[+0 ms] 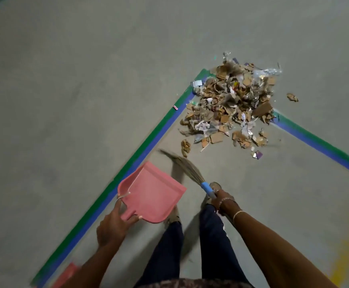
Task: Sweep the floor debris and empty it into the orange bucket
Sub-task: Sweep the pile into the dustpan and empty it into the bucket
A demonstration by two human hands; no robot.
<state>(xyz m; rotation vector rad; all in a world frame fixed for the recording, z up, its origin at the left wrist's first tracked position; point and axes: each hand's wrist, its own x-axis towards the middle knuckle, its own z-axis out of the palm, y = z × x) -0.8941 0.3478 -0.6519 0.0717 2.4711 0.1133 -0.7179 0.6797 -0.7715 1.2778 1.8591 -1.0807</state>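
Grey concrete floor (86, 80) fills the view, marked by a corner of green and blue tape (148, 146). The pile of debris (231, 104), mostly torn cardboard, paper and bits of plastic, lies over that corner, well ahead of both hands, with a few stray scraps nearer. The orange bucket is not in view.

The left hand (113, 225) pinches the short handle of the pink dustpan (150, 192) between thumb and curled fingers. The pan's handle points back at the hand, and its open lip faces ahead and to the right, toward the pile. It looks to be carried off the floor, with nothing in it.

The right hand (221, 201) is wrapped around the blue grip of the broom (181, 165). The broom's long axis runs from this hand ahead and to the left, its bristle tips ending just beyond the pan's far corner, short of the debris.

I judge the debris is gathered but none is scooped yet. The next move calls for setting the lip flat on the floor against the near edge of the pile, then brushing scraps into it.
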